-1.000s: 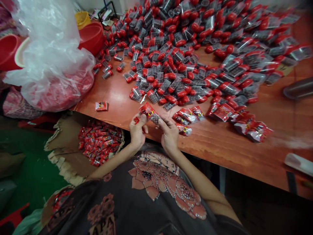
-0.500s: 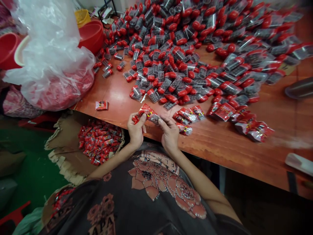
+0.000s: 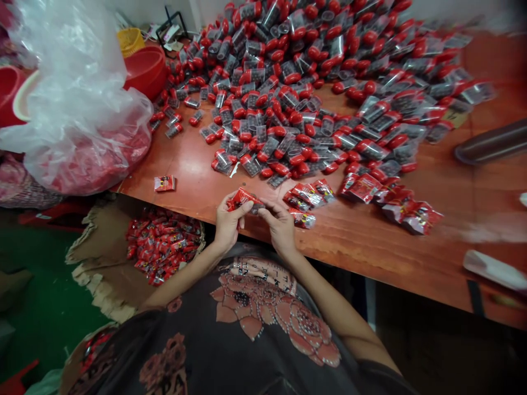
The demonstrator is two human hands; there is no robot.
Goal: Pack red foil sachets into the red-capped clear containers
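Note:
My left hand (image 3: 228,219) is closed around one side of a small red printed packet (image 3: 242,197), thumb on top. The fingers of my right hand (image 3: 280,220) pinch the packet's other end. Both hands hold it just above the front edge of the wooden table (image 3: 193,192). To the right of my right hand lie several similar red packets (image 3: 308,195) in a loose group. Behind the hands spreads a large heap of clear tubes with red caps (image 3: 267,115), dark pieces inside them.
One red packet (image 3: 164,183) lies alone at the left. Below the table edge, a torn cardboard box (image 3: 96,269) holds many red packets. A clear plastic bag (image 3: 86,137) stands at the left by a red bowl (image 3: 146,71). More packets (image 3: 366,189) and a long dark tube (image 3: 489,144) lie right.
The packet between my hands has been drawn in, and my left thumb has moved across it. The whole view has shifted slightly, so the table things appear further left.

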